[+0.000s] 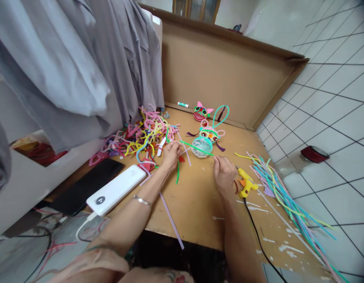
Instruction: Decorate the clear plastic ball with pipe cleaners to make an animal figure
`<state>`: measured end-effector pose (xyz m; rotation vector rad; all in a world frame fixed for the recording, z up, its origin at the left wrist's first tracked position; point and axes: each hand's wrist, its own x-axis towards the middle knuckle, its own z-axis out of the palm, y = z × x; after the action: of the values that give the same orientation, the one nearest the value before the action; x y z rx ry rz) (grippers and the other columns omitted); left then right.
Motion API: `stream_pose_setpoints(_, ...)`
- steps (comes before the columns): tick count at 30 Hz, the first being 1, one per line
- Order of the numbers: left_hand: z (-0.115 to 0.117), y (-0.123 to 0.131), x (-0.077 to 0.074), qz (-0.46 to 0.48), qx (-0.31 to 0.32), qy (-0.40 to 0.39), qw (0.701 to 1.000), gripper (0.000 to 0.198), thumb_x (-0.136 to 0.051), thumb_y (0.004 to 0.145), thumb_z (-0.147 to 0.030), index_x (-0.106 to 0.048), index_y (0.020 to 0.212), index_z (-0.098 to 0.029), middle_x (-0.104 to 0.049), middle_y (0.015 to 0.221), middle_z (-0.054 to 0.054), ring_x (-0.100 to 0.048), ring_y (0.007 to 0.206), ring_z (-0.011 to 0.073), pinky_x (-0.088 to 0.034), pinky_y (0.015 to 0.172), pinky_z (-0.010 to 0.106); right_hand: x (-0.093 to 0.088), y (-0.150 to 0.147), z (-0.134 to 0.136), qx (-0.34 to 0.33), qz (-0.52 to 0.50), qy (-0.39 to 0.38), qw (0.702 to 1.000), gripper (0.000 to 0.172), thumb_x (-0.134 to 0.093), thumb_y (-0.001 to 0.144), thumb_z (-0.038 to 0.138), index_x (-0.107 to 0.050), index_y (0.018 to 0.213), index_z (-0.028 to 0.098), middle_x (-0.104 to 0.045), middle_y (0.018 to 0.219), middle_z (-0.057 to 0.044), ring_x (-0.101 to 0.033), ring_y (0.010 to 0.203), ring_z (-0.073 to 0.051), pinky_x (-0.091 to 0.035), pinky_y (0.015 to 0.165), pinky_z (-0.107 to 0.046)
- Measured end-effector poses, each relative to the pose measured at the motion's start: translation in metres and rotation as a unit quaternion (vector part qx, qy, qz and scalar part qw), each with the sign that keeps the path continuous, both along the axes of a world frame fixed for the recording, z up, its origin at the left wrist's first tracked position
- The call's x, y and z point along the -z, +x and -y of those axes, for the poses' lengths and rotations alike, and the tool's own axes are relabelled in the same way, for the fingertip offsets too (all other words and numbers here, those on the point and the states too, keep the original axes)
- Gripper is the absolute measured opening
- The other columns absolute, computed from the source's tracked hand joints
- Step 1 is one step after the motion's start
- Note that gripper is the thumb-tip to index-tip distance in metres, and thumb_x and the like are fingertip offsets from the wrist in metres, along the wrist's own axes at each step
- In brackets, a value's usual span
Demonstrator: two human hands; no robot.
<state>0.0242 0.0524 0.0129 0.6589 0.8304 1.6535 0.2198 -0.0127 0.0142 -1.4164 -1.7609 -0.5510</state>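
Taking the clear bowl (202, 148) in the middle of the tabletop (199, 204) as the marker: far to its left lie a black phone (84, 184) and a white power bank (117, 189), and behind them a tangled heap of coloured pipe cleaners (140, 135). Just left of the bowl, the left hand (171, 154) has its fingers pinched on one end of a green pipe cleaner (196, 148), which runs straight across the bowl's front. Just right, the right hand (224, 171) has its fingers closed on the other end. Behind the bowl stand two googly-eyed craft figures (209, 131). Further right lies a yellow glue gun (246, 182), then a bundle of straight pipe cleaners (283, 196).
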Motion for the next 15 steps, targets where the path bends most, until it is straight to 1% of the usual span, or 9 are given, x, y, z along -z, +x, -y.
stream_pose_setpoints(3,-0.003,-0.009,-0.005,0.052,-0.035,-0.019,0.998,0.016,-0.06,0.068,-0.013,-0.05,0.056,-0.015,-0.046,0.051,-0.007,-0.031,0.038,0.0005,-0.021,0.041,0.016,0.001,0.006,-0.001,0.031,-0.038,0.003,0.999,0.039,-0.042,0.102,0.037,-0.073,0.092,0.016,-0.071,0.077,-0.008,-0.061,0.069,-0.017,-0.039,0.065,-0.027)
stream_pose_setpoints(8,-0.006,-0.024,-0.01,0.121,-0.05,-0.032,0.991,0.019,-0.062,0.071,-0.01,-0.049,0.058,-0.014,-0.045,0.05,-0.008,-0.031,0.039,-0.0006,-0.022,0.04,0.013,-0.003,0.017,-0.001,0.064,-0.115,-0.01,0.991,0.04,-0.041,0.1,0.041,-0.072,0.093,0.017,-0.069,0.084,-0.011,-0.061,0.078,-0.021,-0.041,0.071,-0.031)
stream_pose_setpoints(12,-0.006,-0.026,-0.011,0.147,-0.029,-0.027,0.988,0.018,-0.068,0.073,-0.013,-0.053,0.063,-0.013,-0.048,0.054,-0.008,-0.034,0.041,-0.0014,-0.025,0.042,0.012,-0.009,0.022,-0.001,0.1,-0.175,0.016,0.979,0.034,-0.048,0.096,0.042,-0.07,0.085,0.019,-0.064,0.087,-0.012,-0.059,0.085,-0.024,-0.042,0.075,-0.034)
stream_pose_setpoints(13,-0.005,-0.024,-0.01,0.148,-0.017,-0.021,0.989,0.017,-0.069,0.074,-0.013,-0.054,0.065,-0.013,-0.05,0.056,-0.007,-0.036,0.042,-0.0016,-0.027,0.042,0.011,-0.009,0.022,-0.002,0.102,-0.197,0.018,0.975,0.033,-0.05,0.094,0.043,-0.069,0.082,0.019,-0.063,0.086,-0.011,-0.058,0.083,-0.023,-0.042,0.074,-0.034)
stream_pose_setpoints(15,-0.003,-0.016,-0.008,0.143,0.008,-0.016,0.99,0.016,-0.072,0.073,-0.014,-0.057,0.068,-0.012,-0.053,0.059,-0.006,-0.039,0.044,-0.0013,-0.03,0.045,0.011,-0.007,0.019,-0.005,0.082,-0.272,-0.004,0.959,0.034,-0.052,0.09,0.046,-0.067,0.077,0.019,-0.061,0.076,-0.007,-0.054,0.072,-0.02,-0.041,0.068,-0.033)
